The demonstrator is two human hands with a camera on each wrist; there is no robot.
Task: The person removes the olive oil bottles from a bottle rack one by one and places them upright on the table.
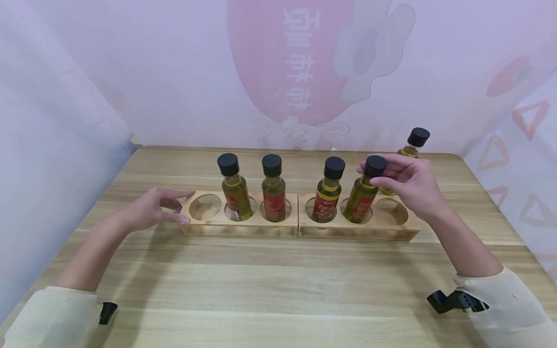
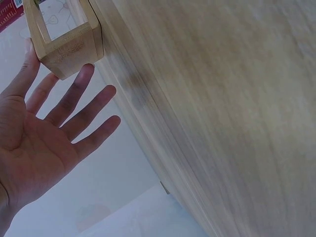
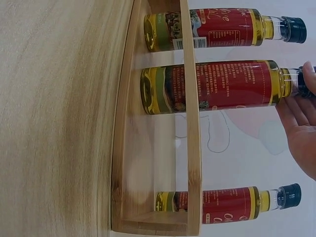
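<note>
Standing tilted, the oil bottle (black-capped, red-labelled) glows golden.

Bottle label print too small to read

On my right wrist feed the rack runs top to bottom through the middle, with the table filling the nine o'clock side. My right hand sits at three o'clock, fingertips on the black cap of the middle bottle, whose base is down in the rack. A second bottle lies at twelve o'clock, also seated in the rack, and a third bottle shows at six o'clock, though I cannot tell whether it stands in the rack or behind it.
</note>
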